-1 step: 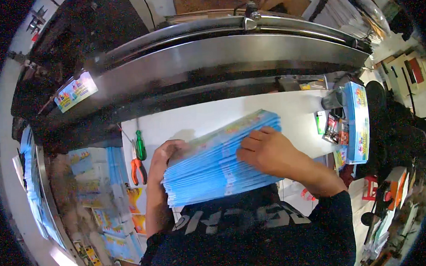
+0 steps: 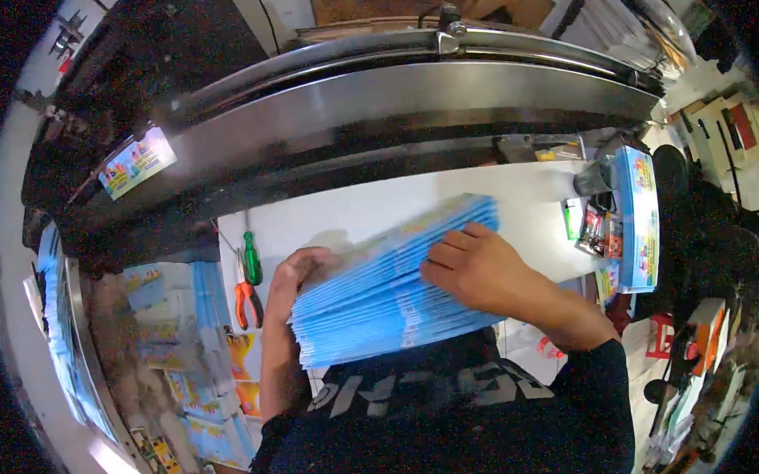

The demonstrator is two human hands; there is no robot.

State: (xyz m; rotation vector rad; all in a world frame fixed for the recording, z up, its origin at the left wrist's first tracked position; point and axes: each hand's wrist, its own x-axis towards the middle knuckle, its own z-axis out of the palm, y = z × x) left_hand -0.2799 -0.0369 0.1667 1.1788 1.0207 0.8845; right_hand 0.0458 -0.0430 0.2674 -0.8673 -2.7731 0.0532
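A thick stack of light blue printed sheets (image 2: 362, 327) stands tilted at the near side of the white table, its layered edges facing me. My left hand (image 2: 301, 273) grips the stack's far left side, fingers curled behind it. At the right, my right hand (image 2: 469, 263) is closed on the upper edges with bent fingers. A dark gap runs between the upper and lower sheets left of my right hand. My right fingertips are partly hidden against the paper.
On the white table (image 2: 328, 212) lie a green-handled screwdriver (image 2: 251, 255) and orange-handled pliers (image 2: 249, 306) at left. A grey cup (image 2: 595, 178) and another blue stack (image 2: 637, 226) stand at right. A long metal machine beam (image 2: 407, 96) crosses behind. More printed sheets (image 2: 204, 397) lie lower left.
A gap has opened between the sheets in the stack, and the upper sheets look slightly shifted and blurred. Both hands stay in nearly the same place.
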